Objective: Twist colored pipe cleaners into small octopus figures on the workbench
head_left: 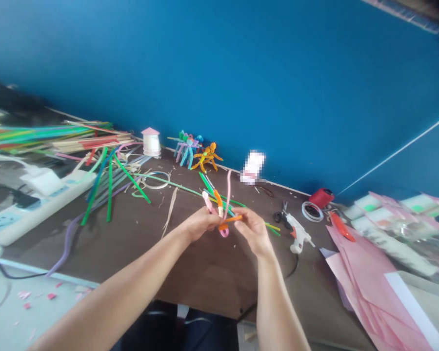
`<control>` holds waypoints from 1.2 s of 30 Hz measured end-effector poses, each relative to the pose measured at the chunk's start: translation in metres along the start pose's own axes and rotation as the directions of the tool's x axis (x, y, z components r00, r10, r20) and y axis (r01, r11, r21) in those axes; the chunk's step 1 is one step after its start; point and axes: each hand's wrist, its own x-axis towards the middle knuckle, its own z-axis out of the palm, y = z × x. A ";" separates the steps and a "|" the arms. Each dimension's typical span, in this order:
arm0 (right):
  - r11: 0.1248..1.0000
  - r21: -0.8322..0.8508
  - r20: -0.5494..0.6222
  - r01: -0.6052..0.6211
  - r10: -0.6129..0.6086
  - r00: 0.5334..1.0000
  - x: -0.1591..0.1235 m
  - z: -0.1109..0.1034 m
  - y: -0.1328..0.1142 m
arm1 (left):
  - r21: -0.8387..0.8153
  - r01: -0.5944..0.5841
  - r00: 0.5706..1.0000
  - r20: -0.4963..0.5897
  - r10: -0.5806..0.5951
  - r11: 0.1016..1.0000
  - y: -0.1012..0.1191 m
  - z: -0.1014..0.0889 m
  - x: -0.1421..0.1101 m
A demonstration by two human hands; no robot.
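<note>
My left hand [201,224] and my right hand [252,231] meet above a brown desk [212,278]. Together they hold a small twisted bundle of fuzzy pipe cleaners. A pink pipe cleaner [227,195] rises from the bundle and loops below my fingers. An orange pipe cleaner [231,222] crosses between my hands, its end pinched by my right fingers. My left fingers grip the pink part near the bundle. Loose green pipe cleaners [208,185] lie on the desk just beyond my hands.
Pipe-cleaner figures in orange [207,157] and blue [186,150] stand against a blue wall [219,63]. A hot glue gun [298,234], scissors [282,217] and pink paper sheets [366,287] lie right; a power strip [32,204] and bundled pipe cleaners [47,136] lie left.
</note>
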 end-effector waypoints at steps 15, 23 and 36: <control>0.929 -0.326 0.070 0.177 -0.163 0.984 0.001 0.002 -0.001 | 0.061 0.023 0.995 0.091 -0.028 0.998 0.004 -0.004 -0.002; 0.937 -0.345 0.073 0.051 -0.027 0.997 0.001 0.003 0.002 | 0.125 -0.086 0.991 0.113 0.072 0.988 0.004 0.000 -0.001; 0.931 -0.363 -0.011 -0.031 0.029 1.000 0.000 0.008 -0.001 | 0.473 -0.140 0.973 -0.099 0.211 0.870 -0.004 0.005 0.003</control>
